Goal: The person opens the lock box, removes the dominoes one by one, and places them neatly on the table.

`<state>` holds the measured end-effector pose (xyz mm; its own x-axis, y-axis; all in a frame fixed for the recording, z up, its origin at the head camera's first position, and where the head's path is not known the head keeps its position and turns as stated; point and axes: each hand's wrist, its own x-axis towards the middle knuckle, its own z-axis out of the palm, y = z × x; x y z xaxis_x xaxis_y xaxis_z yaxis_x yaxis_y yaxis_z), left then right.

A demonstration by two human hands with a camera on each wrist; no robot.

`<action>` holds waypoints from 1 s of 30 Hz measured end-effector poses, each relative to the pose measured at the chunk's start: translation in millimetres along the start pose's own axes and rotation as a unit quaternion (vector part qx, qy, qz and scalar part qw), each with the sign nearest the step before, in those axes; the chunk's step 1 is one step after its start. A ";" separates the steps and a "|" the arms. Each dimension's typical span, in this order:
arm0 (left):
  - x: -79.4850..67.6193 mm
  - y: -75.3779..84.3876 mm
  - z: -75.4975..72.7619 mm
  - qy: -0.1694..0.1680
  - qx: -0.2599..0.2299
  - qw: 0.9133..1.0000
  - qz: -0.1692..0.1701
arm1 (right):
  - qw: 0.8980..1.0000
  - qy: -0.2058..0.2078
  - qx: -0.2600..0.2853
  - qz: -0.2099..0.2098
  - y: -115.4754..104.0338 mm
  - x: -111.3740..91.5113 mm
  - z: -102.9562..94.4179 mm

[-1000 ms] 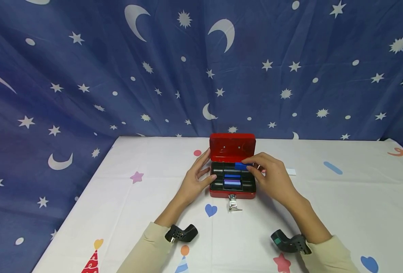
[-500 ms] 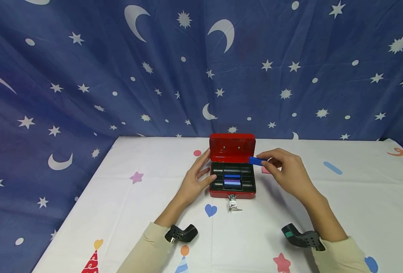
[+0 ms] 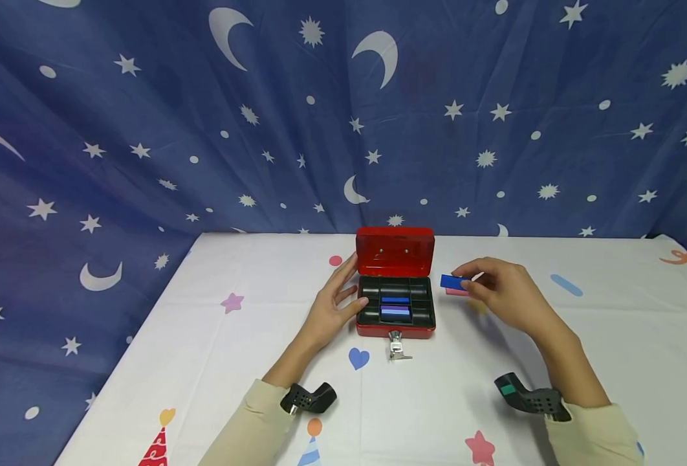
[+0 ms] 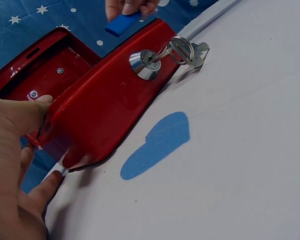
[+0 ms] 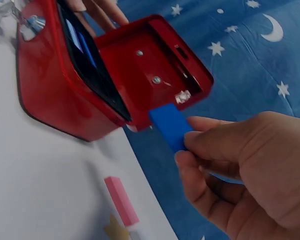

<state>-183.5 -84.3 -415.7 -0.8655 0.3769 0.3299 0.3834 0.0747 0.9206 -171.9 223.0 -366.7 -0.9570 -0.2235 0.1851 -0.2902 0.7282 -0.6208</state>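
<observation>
A red cash box stands with its lid raised and a black compartment tray inside. My left hand holds the box's left side, thumb over the rim and fingers along the outer wall. To the right of the box, my right hand pinches a small blue rectangular block between thumb and fingers, above the table. A blue strip and a purple and light-blue piece lie in the tray's middle compartments. Keys hang from the lock in the front wall.
A pink block lies on the table to the right of the box, partly behind the blue block in the head view. The white tablecloth carries printed shapes. A dark blue curtain with moons and stars rises behind the table.
My right hand has lifted the blue block out over the tray's back right corner and carried it right, past the box's edge. My left hand and the box have stayed put.
</observation>
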 end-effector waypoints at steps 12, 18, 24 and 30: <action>-0.1 -0.6 -0.2 -0.002 0.006 1.000 0.003 | 0.994 -0.098 0.033 0.045 27.7 -2.0 -1.4; -0.3 -1.0 -0.3 -0.001 0.016 1.000 0.005 | 0.990 -0.124 0.040 0.049 31.7 -2.0 3.6; -0.1 -1.2 -0.3 0.001 0.015 1.000 0.004 | 0.989 -0.135 0.044 0.048 36.4 -1.8 8.1; -0.1 -0.8 -0.5 0.000 0.015 1.000 0.003 | 0.990 -0.124 0.036 0.052 38.9 -1.4 11.2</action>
<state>-183.9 -84.8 -416.4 -0.8637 0.3768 0.3348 0.3975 0.1005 0.9121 -181.7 244.3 -399.7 -0.9485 -0.3090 -0.0702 -0.1810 0.7101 -0.6804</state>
